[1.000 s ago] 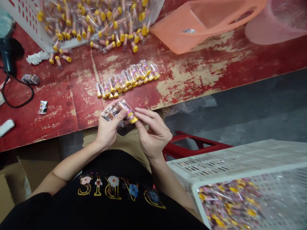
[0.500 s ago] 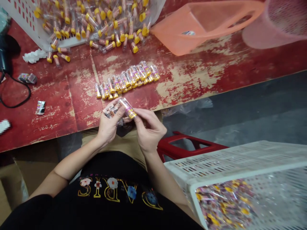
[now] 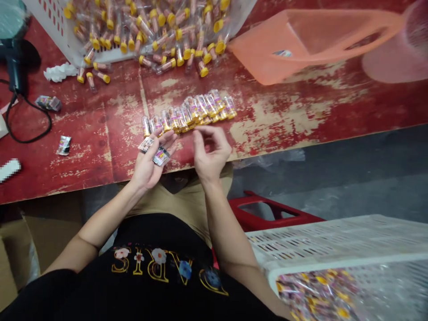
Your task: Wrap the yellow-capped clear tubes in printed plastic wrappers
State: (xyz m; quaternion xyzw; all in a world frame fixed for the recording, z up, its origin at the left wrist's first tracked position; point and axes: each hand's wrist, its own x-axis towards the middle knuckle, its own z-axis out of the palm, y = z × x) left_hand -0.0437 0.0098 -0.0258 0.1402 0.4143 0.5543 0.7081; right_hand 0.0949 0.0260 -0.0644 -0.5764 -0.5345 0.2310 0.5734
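In my left hand (image 3: 147, 167), palm up, lie small printed plastic sleeves (image 3: 161, 156), the thumb pressing across them. My right hand (image 3: 212, 154) is curled, with thumb and index fingertips close together. Its tips are by the front of a stacked row of clear tubes (image 3: 182, 117) with yellow caps and printed wraps. Whether the tips hold or touch a tube I cannot make out. The left fingertips are near the row's left end.
A white basket (image 3: 63, 40) of yellow-capped tubes stands at the back, with several loose tubes before it. An orange scoop (image 3: 261, 67) lies at right. A dark blower (image 3: 16, 67) with a cord is at left. Low right, a white crate (image 3: 321, 236) holds wrapped tubes beside a red stool (image 3: 281, 214).
The wrapped tube held between both hands has left the left hand. The hands have parted, the right one moving up to the row. The view has shifted slightly.
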